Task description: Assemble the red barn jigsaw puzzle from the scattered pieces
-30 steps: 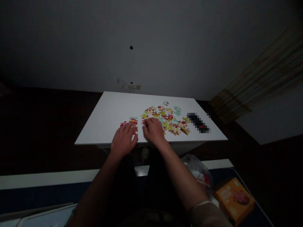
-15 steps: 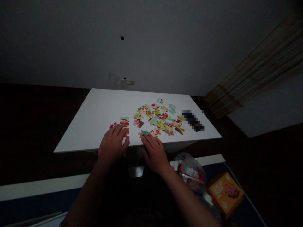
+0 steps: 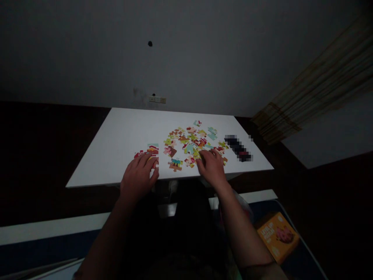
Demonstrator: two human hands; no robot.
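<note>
Teal-brown piece (image 3: 175, 164) just ditched at near table edge (image 3: 93, 184); pile (image 3: 189, 149) maybe being searched by half-curled right hand (image 3: 213, 168), hold unclear. Red pieces (image 3: 152, 147) covered, seemingly ungripped, by open left hand (image 3: 138, 175).

White surface (image 3: 116, 140); jigsaw pieces (image 3: 189, 149) patterned in lime green, red, pink, brown and pale turquoise; orange box (image 3: 278, 243) with white lettering (image 3: 267, 232); brownish striped curtain (image 3: 314, 87); grey wall (image 3: 204, 58).

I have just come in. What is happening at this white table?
A person's left hand lies over a few puzzle pieces near the front edge of a white table. The right hand is over the near right side of many scattered pieces; whether it grips one, I cannot tell. The two groups lie apart.
</note>
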